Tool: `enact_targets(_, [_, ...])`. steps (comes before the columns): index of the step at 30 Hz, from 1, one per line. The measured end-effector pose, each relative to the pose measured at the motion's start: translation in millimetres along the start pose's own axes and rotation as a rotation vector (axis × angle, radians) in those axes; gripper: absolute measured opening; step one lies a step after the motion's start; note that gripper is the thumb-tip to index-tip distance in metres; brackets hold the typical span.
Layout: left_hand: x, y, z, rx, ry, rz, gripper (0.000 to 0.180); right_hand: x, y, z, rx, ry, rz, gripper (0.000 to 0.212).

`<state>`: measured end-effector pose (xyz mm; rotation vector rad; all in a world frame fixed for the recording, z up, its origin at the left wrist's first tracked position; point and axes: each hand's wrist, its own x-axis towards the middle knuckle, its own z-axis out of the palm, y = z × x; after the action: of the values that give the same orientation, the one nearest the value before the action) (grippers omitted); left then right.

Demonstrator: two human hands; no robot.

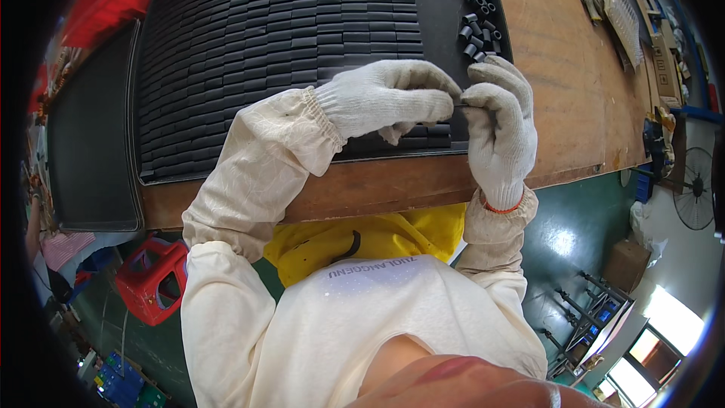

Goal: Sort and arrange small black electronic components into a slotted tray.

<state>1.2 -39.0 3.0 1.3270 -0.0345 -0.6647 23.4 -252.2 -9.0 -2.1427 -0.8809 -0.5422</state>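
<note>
Seen from above, my two gloved hands meet over the near right part of a black tray (442, 23) on a brown wooden table (563, 83). My left hand (396, 98) reaches in from the left, back of the glove upward, its fingers bent and pointing right. My right hand (502, 117) rises from below, fingers curled over toward the left one, so that the fingertips of both come together. I cannot tell whether either hand is clamped on something, as the fingers cover the spot where they meet.

Under and beyond my left hand, rows of dark cylindrical pieces (279, 30) lie side by side, filling most of the tray. Loose short black tubes (474, 30) are scattered along the tray's right side, just beyond my right fingertips; some show their hollow ends.

Both gloves are white knit (greyed on the fingers), worn with beige sleeve covers (257, 159); an orange-red band (504, 209) circles my right wrist. Another black tray (91, 143) sits to the left, beside the full one, with a red container (113, 0) behind. A red stool (151, 279) stands on the green floor (563, 215) at lower left.
</note>
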Motion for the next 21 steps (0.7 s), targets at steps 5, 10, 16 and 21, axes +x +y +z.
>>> enact_targets(5, [1.8,-0.7,-2.7,0.004,0.02,-0.009,0.037,4.3,8.8,0.8,0.049,0.049,-0.043,0.021])
enact_targets(10, [6.2,-2.5,-3.5,-0.091,0.144,0.038,0.033,3.2,51.2,-4.6,-0.545,0.024,0.061,0.034])
enact_targets(16, [6.1,-1.0,-2.7,-0.03,0.161,0.044,0.036,-6.2,66.4,-1.0,-0.719,-0.134,0.088,0.044])
enact_targets(21, [4.9,-1.4,-3.8,-0.069,0.158,0.046,0.038,-3.9,64.4,-1.1,-0.71,-0.095,0.106,0.036])
